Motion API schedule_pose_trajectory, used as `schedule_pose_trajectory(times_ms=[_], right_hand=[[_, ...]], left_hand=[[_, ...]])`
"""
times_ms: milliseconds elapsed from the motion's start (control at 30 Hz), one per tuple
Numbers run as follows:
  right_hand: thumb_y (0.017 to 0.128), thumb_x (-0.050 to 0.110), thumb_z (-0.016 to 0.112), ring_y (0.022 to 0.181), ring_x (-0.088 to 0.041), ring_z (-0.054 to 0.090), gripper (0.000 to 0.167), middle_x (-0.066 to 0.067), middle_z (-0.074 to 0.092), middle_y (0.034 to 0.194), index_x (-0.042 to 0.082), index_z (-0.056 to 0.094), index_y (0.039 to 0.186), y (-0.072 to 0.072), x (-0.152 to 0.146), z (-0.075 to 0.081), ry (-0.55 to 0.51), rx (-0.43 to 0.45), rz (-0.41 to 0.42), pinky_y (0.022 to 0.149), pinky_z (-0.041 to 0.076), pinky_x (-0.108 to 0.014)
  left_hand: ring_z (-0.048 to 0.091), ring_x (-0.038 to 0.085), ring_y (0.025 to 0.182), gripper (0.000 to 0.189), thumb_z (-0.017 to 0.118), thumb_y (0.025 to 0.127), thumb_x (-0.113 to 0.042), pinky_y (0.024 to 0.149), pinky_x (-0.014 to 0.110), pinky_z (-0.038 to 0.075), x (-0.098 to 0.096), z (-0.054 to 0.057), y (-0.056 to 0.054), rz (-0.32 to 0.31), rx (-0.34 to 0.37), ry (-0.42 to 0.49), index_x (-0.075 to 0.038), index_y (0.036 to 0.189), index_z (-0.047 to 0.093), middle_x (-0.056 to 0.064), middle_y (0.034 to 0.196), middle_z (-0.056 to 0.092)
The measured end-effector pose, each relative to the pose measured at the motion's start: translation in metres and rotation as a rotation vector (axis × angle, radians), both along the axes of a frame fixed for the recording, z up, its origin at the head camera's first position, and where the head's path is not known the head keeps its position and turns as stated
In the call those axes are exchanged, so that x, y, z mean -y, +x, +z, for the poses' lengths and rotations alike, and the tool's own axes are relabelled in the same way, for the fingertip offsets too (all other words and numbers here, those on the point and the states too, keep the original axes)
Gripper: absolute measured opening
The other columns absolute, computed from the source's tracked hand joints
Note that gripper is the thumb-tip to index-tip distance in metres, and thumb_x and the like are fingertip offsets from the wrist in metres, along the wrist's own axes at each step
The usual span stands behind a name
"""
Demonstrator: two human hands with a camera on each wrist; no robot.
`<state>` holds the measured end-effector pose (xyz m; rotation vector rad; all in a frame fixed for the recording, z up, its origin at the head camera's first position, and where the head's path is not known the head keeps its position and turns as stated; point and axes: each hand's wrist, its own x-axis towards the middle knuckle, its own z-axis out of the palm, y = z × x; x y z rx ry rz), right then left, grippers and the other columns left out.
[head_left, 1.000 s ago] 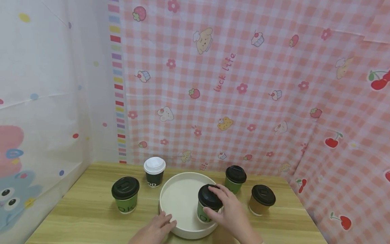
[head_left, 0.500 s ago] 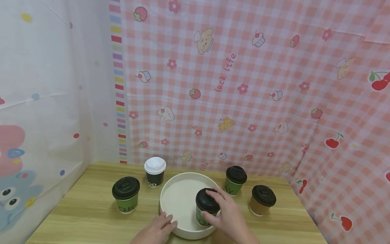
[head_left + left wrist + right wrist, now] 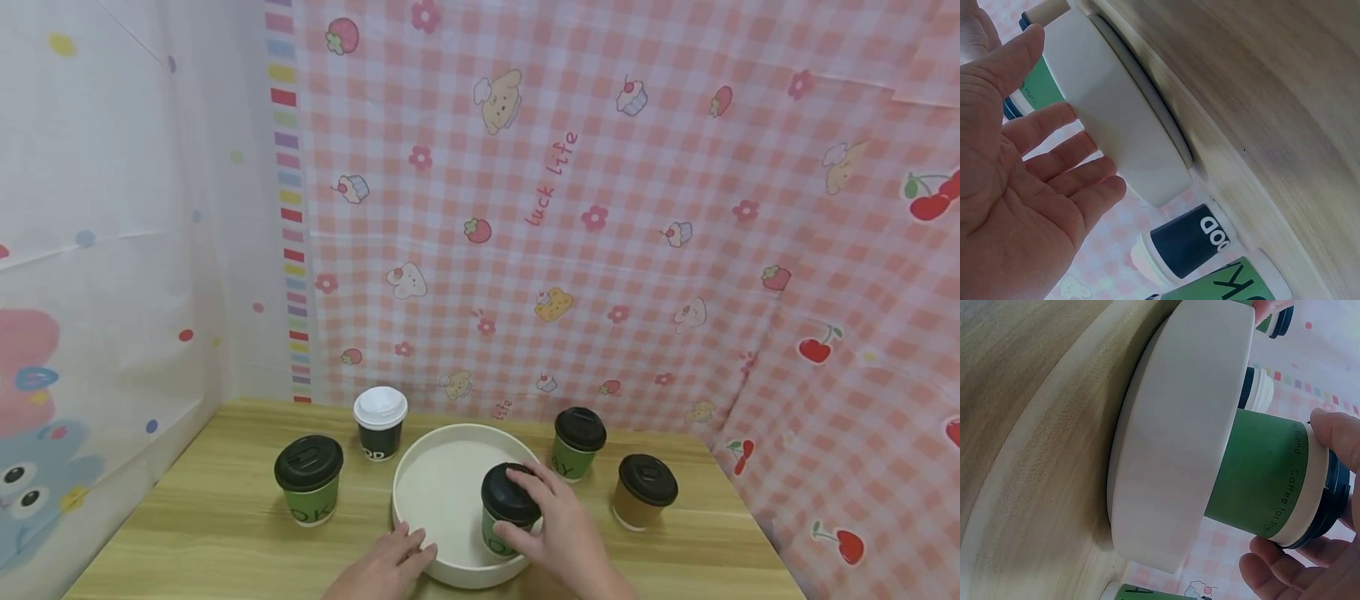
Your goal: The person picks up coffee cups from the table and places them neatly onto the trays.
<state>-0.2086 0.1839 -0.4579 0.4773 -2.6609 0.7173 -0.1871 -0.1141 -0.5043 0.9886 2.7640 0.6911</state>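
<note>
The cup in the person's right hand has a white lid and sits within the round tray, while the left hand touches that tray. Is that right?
Not quite: the lid on the cup in the right hand is black, as the head view shows. The rest is right: the cup sits within the round tray, and the left hand touches that tray.

I see a green paper cup with dark lettering, a pale band under the rim and a glossy black lid [image 3: 504, 507], lid on, upright in the right-hand, near part of a smooth, round, cream-white, shallow dish [image 3: 446, 496]; the right hand [image 3: 567, 532] holds the cup near its lid; the dish lies flat on the surface [image 3: 217, 508], its near-left wall touched by the left hand [image 3: 384, 565].
</note>
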Motion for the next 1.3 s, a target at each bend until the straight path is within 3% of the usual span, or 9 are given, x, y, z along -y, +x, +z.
schedule_pose_trajectory(times_ms=[367, 500, 600, 633, 733, 833, 933, 1100, 1300], right_hand=[[0.082, 0.054, 0.089, 0.137, -0.045, 0.060, 0.079, -0.019, 0.058, 0.155, 0.020, 0.063, 0.148, 0.003, -0.006, 0.005, -0.039, 0.009, 0.020, 0.101, 0.058, -0.063], [0.084, 0.060, 0.084, 0.137, -0.045, 0.061, 0.080, -0.016, 0.059, 0.155, 0.018, 0.062, 0.149, 0.006, -0.018, 0.014, -0.027, 0.015, -0.022, 0.104, 0.056, -0.064], [0.085, 0.060, 0.084, 0.135, -0.043, 0.063, 0.078, -0.014, 0.061, 0.154, 0.020, 0.063, 0.148, 0.009, -0.033, 0.018, 0.012, -0.002, -0.072, 0.102, 0.058, -0.063], [0.085, 0.058, 0.085, 0.134, -0.043, 0.064, 0.077, -0.015, 0.061, 0.153, 0.019, 0.064, 0.147, 0.010, -0.039, 0.018, 0.023, -0.020, -0.086, 0.101, 0.058, -0.063], [0.084, 0.049, 0.089, 0.131, -0.045, 0.065, 0.072, -0.019, 0.064, 0.148, 0.014, 0.066, 0.143, 0.010, -0.058, 0.016, 0.049, -0.095, -0.115, 0.099, 0.058, -0.065], [0.083, 0.038, 0.092, 0.126, -0.048, 0.064, 0.067, -0.022, 0.067, 0.142, 0.007, 0.069, 0.138, 0.007, -0.080, 0.012, 0.055, -0.178, -0.135, 0.099, 0.056, -0.068], [0.084, 0.033, 0.092, 0.125, -0.052, 0.062, 0.064, -0.027, 0.067, 0.139, 0.002, 0.069, 0.135, 0.000, -0.103, 0.012, 0.055, -0.195, -0.176, 0.101, 0.053, -0.070], [0.091, 0.039, 0.086, 0.131, -0.061, 0.055, 0.068, -0.036, 0.059, 0.145, -0.002, 0.064, 0.140, -0.012, -0.140, 0.016, 0.081, -0.035, -0.275, 0.106, 0.046, -0.076], [0.095, 0.055, 0.077, 0.138, -0.063, 0.047, 0.077, -0.038, 0.049, 0.154, 0.000, 0.060, 0.146, -0.023, -0.164, 0.012, 0.119, 0.117, -0.335, 0.106, 0.044, -0.079]], left_hand=[[0.054, 0.054, 0.141, 0.077, 0.066, 0.096, -0.067, 0.113, 0.065, 0.050, 0.001, -0.015, -0.007, -0.018, -0.072, -0.008, -0.010, 0.149, 0.062, 0.023, 0.152, 0.059], [0.057, 0.055, 0.136, 0.074, 0.064, 0.098, -0.067, 0.109, 0.064, 0.053, 0.002, -0.032, -0.013, -0.035, -0.139, 0.002, -0.012, 0.148, 0.062, 0.023, 0.148, 0.062], [0.060, 0.057, 0.131, 0.072, 0.058, 0.100, -0.069, 0.104, 0.065, 0.055, 0.003, -0.053, -0.019, -0.044, -0.208, 0.025, -0.013, 0.146, 0.064, 0.022, 0.144, 0.065], [0.060, 0.057, 0.131, 0.072, 0.058, 0.101, -0.069, 0.104, 0.066, 0.055, 0.002, -0.053, -0.019, -0.040, -0.205, 0.020, -0.013, 0.146, 0.064, 0.022, 0.144, 0.065], [0.059, 0.055, 0.133, 0.072, 0.056, 0.101, -0.070, 0.106, 0.066, 0.054, -0.001, -0.047, -0.016, -0.020, -0.167, -0.019, -0.015, 0.147, 0.064, 0.021, 0.146, 0.064], [0.058, 0.051, 0.138, 0.070, 0.060, 0.101, -0.066, 0.110, 0.065, 0.051, -0.008, -0.019, -0.004, 0.015, -0.090, -0.087, -0.014, 0.148, 0.063, 0.019, 0.149, 0.063], [0.056, 0.049, 0.140, 0.069, 0.062, 0.100, -0.064, 0.112, 0.065, 0.050, -0.011, -0.003, 0.002, 0.034, -0.048, -0.119, -0.014, 0.148, 0.063, 0.018, 0.151, 0.062], [0.057, 0.047, 0.140, 0.069, 0.060, 0.100, -0.064, 0.111, 0.066, 0.050, -0.015, -0.002, 0.005, 0.036, -0.071, -0.151, -0.016, 0.149, 0.062, 0.017, 0.151, 0.062], [0.062, 0.040, 0.133, 0.066, 0.051, 0.104, -0.067, 0.106, 0.060, 0.055, -0.020, -0.004, 0.010, -0.004, -0.221, -0.200, -0.017, 0.146, 0.063, 0.013, 0.144, 0.066]])
